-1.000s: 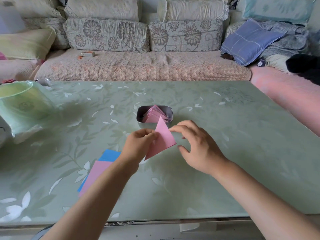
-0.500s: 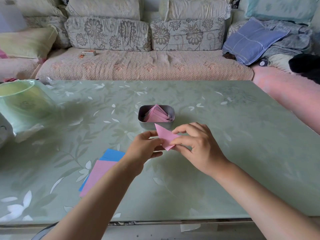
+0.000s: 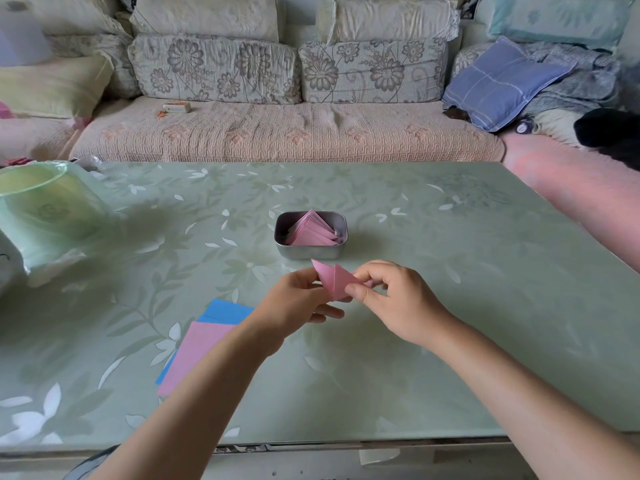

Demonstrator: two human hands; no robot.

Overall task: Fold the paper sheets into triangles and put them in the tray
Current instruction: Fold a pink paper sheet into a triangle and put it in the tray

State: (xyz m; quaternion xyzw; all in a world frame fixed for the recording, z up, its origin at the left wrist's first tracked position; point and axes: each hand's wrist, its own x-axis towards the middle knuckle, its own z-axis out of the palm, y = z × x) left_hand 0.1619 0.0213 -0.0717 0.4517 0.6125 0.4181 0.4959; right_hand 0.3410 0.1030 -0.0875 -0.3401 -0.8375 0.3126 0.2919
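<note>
A small folded pink paper triangle (image 3: 333,278) is held above the table between both hands. My left hand (image 3: 294,301) pinches its left side. My right hand (image 3: 394,299) pinches its right corner with thumb and forefinger. Just beyond it stands a small grey metal tray (image 3: 309,251) holding several folded pink triangles (image 3: 311,230). To the left, partly under my left forearm, lies a flat stack of sheets, a pink sheet (image 3: 194,355) on top and a blue sheet (image 3: 227,310) below.
The green floral table (image 3: 450,306) ends near the bottom. A pale green bag with a tub (image 3: 45,209) sits at the far left. A sofa (image 3: 277,129) with cushions runs behind the table.
The pink paper went from a larger upright triangle to a smaller folded one. Both hands closed in on it and my right fingers moved onto its right corner.
</note>
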